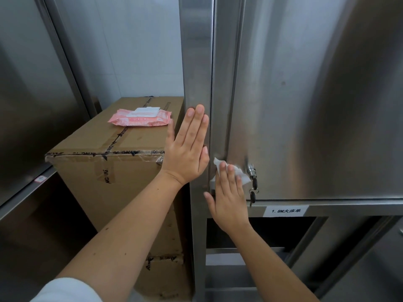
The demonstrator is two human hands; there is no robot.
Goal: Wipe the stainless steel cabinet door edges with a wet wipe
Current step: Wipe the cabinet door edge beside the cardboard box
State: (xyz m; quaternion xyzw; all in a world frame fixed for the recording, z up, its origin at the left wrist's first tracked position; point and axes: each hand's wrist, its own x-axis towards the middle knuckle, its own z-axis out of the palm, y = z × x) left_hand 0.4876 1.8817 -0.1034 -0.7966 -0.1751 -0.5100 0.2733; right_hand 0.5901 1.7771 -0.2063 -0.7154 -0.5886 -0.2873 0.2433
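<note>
On the white label (285, 211) stuck to the steel rail (349, 206) just under the cabinet door (305, 105): "1. 8M大床单" in black print. On the tape (122, 152) across the cardboard box (130, 182): dark repeated letters, creased and broken, no whole word legible. On the pink wipes pack (141, 121): print too small to read.

Wet wipe (242, 176) is partly tucked under the right hand (229, 203), center frame. Cabinet door (316, 105) runs off the top and right edges. Print on the pink wipes pack (141, 121) is too tiny to read.
</note>
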